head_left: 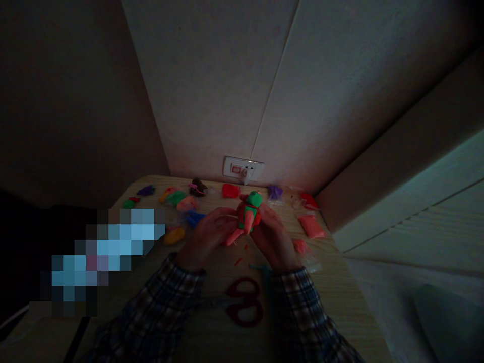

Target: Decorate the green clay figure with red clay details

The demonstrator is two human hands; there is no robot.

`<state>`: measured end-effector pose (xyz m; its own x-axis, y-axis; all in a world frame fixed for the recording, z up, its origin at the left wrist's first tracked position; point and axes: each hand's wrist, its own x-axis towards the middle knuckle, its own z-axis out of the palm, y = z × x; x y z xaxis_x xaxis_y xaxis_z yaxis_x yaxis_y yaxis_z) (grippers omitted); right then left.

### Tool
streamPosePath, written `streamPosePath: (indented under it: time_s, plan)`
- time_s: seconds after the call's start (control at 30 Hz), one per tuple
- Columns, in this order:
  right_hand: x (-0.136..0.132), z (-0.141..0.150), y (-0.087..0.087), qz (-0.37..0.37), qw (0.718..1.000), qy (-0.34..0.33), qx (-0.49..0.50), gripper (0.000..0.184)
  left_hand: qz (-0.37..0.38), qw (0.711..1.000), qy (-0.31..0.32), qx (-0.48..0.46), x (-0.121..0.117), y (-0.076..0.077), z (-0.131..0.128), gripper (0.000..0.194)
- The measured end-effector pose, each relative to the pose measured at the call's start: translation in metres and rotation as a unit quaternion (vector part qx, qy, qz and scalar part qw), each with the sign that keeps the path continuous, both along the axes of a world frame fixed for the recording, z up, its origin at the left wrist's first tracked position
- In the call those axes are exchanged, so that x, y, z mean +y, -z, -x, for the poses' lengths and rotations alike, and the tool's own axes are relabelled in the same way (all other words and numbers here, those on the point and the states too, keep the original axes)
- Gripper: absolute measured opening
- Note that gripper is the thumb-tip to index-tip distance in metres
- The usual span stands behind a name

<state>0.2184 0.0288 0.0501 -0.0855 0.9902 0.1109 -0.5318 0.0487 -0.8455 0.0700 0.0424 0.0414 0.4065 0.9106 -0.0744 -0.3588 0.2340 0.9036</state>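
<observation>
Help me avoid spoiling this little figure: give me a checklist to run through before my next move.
1. Green and pink figure held between the left hand and right hand: ok.
2. Scissors out of the hands, down on the table: ok.
3. Scissor blades closed: cannot tell; too dark between the sleeves.
4. Space below the hands free of scraps: not ok; small orange-red scraps lie there.
5. Good light on the work: not ok; the scene is dim.
6. Pink pack at the right sealed: cannot tell; its closure is unclear.
</observation>
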Motion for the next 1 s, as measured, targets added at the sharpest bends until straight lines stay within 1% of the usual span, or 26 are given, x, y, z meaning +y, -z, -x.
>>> streamPosePath:
  time_s: [0.2, 0.33, 0.5, 0.57, 0.67, 0.8, 0.83, 0.9, 0.93, 1.0]
  plan:
    - [-0.001, -0.001, 0.001, 0.003, 1.0, 0.004, -0.025, 0.022, 0.052, 0.995, 0.028, -0.083, 0.002, 0.007, 0.002, 0.05]
    - [-0.001, -0.003, 0.003, 0.003, 0.998, 0.021, -0.054, 0.019, 0.059, 0.993, 0.028, -0.099, 0.005, 0.011, 0.003, 0.051]
    - [-0.003, -0.005, 0.0, -0.013, 0.991, 0.04, -0.123, 0.018, 0.056, 0.992, 0.025, -0.106, 0.003, 0.007, 0.003, 0.052]
    - [-0.002, -0.002, 0.0, -0.022, 0.989, 0.049, -0.139, 0.017, 0.055, 0.994, 0.018, -0.096, 0.002, 0.006, 0.003, 0.048]
    - [-0.001, 0.005, 0.003, -0.03, 0.986, 0.068, -0.151, 0.011, 0.051, 0.996, -0.001, -0.069, 0.001, 0.009, 0.001, 0.043]
    - [0.001, 0.01, 0.007, -0.024, 0.982, 0.087, -0.168, 0.008, 0.02, 0.998, -0.06, -0.031, 0.001, 0.012, 0.0, 0.034]
    - [0.002, 0.008, 0.008, -0.021, 0.981, 0.091, -0.168, 0.008, 0.005, 0.997, -0.076, -0.023, 0.0, 0.01, 0.0, 0.032]
    - [0.004, 0.004, 0.01, -0.016, 0.981, 0.102, -0.163, 0.009, -0.032, 0.994, -0.103, -0.005, -0.002, 0.0, 0.003, 0.026]
    - [0.004, 0.002, 0.011, -0.013, 0.981, 0.107, -0.159, 0.009, -0.053, 0.993, -0.11, 0.004, -0.004, -0.008, 0.004, 0.023]
    - [0.006, -0.003, 0.013, -0.01, 0.982, 0.116, -0.148, 0.009, -0.09, 0.99, -0.102, 0.024, -0.007, -0.025, 0.01, 0.017]
